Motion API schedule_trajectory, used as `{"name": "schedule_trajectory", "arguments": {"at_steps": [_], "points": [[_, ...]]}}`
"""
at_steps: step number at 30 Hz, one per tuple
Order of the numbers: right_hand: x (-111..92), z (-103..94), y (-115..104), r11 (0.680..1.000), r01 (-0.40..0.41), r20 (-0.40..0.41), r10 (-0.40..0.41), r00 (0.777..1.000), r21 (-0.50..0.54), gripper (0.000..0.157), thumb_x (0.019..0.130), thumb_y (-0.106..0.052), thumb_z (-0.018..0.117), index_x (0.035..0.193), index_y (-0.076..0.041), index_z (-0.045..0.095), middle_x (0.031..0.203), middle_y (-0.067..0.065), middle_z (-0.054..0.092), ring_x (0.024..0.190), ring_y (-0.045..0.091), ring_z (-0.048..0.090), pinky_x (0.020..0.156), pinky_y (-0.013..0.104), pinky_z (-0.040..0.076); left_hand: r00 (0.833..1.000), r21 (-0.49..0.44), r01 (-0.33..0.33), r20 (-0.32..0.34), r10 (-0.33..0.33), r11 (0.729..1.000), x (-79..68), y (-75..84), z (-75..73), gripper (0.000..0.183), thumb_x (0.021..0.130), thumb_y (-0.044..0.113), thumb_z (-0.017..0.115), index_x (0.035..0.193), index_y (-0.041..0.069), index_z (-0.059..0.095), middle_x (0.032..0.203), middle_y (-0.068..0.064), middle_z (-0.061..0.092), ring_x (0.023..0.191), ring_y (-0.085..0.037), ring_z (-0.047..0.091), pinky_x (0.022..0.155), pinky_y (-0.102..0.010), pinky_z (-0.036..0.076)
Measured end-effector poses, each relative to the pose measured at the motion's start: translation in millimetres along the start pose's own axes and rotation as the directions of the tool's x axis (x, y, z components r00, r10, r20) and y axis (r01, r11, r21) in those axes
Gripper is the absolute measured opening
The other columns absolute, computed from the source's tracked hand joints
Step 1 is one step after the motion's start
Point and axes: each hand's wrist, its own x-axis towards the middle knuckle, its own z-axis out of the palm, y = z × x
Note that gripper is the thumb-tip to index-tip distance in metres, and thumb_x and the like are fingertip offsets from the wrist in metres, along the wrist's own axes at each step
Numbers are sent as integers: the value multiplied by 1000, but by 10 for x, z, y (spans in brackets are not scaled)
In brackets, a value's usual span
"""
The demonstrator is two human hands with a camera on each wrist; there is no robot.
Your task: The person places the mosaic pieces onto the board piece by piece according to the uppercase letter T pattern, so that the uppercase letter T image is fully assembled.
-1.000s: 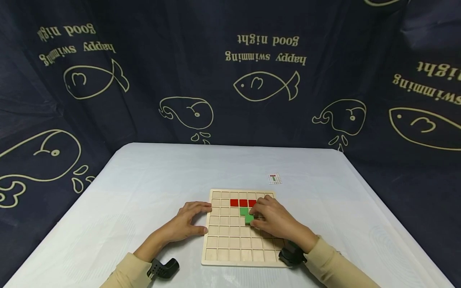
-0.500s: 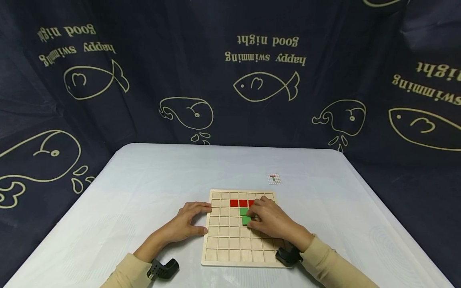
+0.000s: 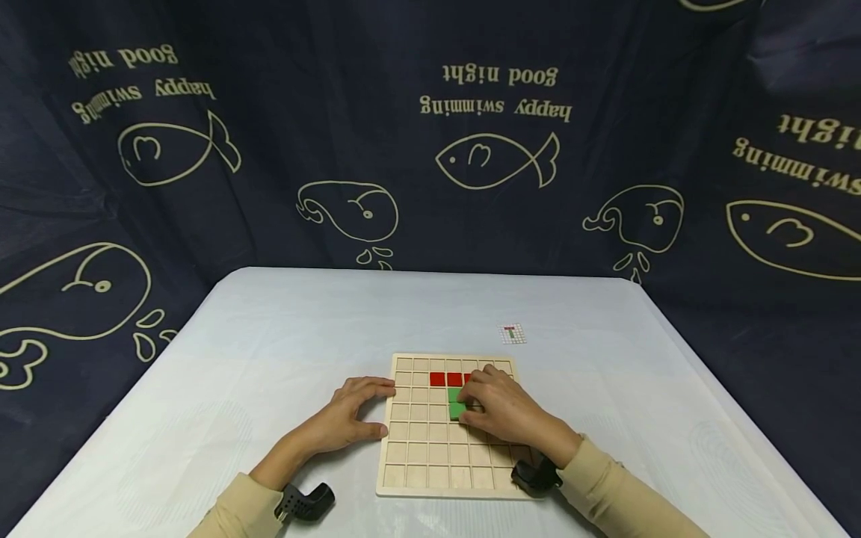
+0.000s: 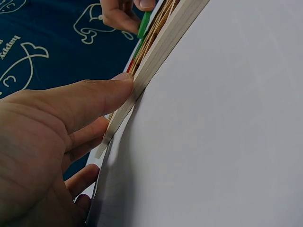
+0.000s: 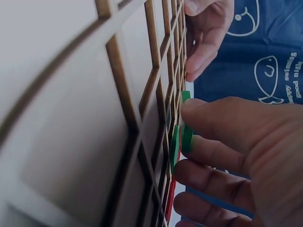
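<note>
My right hand pinches a green square tile between thumb and forefinger, close over a wooden grid board. In the right wrist view this pinched green tile stands slightly off the grid. Just beyond it, another green tile lies in a cell. Along a far row sit red tiles, the rightmost partly covered by my right fingers. My left hand rests at the board's left side with thumb and fingers spread. The left wrist view shows its thumb touching the board's edge.
A small card printed with a grid and a red and green T pattern lies beyond the board. White cloth covers the table. Behind it hangs a dark blue curtain with fish drawings.
My right hand has shifted slightly left with the green tile, which now lines up below the other green tile. The left hand and the board have stayed still.
</note>
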Motion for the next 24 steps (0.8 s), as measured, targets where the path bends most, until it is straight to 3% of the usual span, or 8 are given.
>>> {"name": "schedule_trajectory", "arguments": {"at_steps": [24], "points": [[11, 34, 1, 999, 31, -18, -31, 999, -37, 23, 77, -35, 76, 93, -20, 71, 89, -8, 62, 78, 7, 41, 71, 24, 37, 1000, 0, -3, 5, 3, 1000, -1, 2, 5, 57, 78, 35, 74, 129, 15, 55, 143, 1, 45, 131, -27, 34, 104, -56, 23]]}}
